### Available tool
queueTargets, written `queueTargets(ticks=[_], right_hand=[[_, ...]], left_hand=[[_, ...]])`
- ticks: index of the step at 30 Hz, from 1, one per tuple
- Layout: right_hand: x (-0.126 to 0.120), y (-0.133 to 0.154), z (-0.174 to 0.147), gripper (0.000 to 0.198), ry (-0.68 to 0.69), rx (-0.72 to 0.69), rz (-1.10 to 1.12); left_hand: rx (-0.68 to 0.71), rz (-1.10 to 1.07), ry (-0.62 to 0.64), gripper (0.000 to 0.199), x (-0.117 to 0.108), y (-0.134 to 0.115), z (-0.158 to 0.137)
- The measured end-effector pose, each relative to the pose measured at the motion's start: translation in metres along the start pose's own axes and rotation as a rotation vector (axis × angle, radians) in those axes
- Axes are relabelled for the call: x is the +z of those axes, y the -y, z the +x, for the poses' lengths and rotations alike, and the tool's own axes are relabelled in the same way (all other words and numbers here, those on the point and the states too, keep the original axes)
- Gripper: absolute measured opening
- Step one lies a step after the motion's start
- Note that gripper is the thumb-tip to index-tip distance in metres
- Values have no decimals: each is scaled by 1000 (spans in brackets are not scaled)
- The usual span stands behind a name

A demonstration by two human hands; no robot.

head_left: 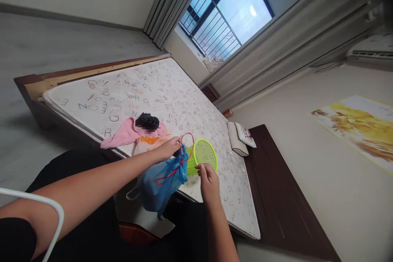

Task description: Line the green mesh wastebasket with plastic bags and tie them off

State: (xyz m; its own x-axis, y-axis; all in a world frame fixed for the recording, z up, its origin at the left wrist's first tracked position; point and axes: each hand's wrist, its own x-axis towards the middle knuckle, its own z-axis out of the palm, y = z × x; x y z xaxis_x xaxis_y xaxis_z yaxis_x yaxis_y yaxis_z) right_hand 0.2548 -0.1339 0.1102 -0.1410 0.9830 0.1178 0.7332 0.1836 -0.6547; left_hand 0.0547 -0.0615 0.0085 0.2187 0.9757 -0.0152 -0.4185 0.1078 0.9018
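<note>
A blue plastic bag [161, 184], bulging with contents I cannot see, hangs in front of my knees. Red string [172, 174] loops around its gathered neck, with one loop standing up above it. My left hand [168, 150] is closed on the neck of the bag beside the string. To the right of the bag, my right hand [209, 180] is closed in a pinch; what lies between its fingertips is too small to make out. Just behind both hands, a lime-green mesh basket [205, 153] lies on its side on the mattress.
A letter-printed mattress [184, 102] fills the bed, edged by a wooden frame [92, 67]. Left of my hands lie a pink cloth [123, 133], a black bundle [147, 121] and an orange-and-white plastic bag [149, 143]. Bags [238, 139] rest by the dark headboard [282, 180].
</note>
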Motion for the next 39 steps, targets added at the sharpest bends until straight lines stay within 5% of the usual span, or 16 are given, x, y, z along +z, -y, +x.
queueTargets(ticks=[3,7,12,17,21,24,30,34,39], right_hand=[[26,0,3,41,82,219,192],[49,-4,6,35,146,226,263],[29,-16,11,35,-46,212,218],[13,-27,13,38,-259,194,265],[23,-28,9,39,-310,223,397],[31,-22,7,40,-322,223,499],[28,-9,8,38,-267,179,560],[0,-17,12,34,-460,125,236],[-54,-42,18,29,-701,249,-30]], left_hand=[[-10,-24,68,17,9,8,-4],[-10,10,37,17,14,6,-11],[9,247,-93,15,1,-3,-7],[-7,526,46,16,-10,1,-4],[311,798,-104,19,-6,-3,-14],[509,902,-47,27,4,-4,-24],[181,989,38,26,10,18,-20],[-156,891,73,31,-6,22,-2],[-198,753,113,30,-28,7,11]])
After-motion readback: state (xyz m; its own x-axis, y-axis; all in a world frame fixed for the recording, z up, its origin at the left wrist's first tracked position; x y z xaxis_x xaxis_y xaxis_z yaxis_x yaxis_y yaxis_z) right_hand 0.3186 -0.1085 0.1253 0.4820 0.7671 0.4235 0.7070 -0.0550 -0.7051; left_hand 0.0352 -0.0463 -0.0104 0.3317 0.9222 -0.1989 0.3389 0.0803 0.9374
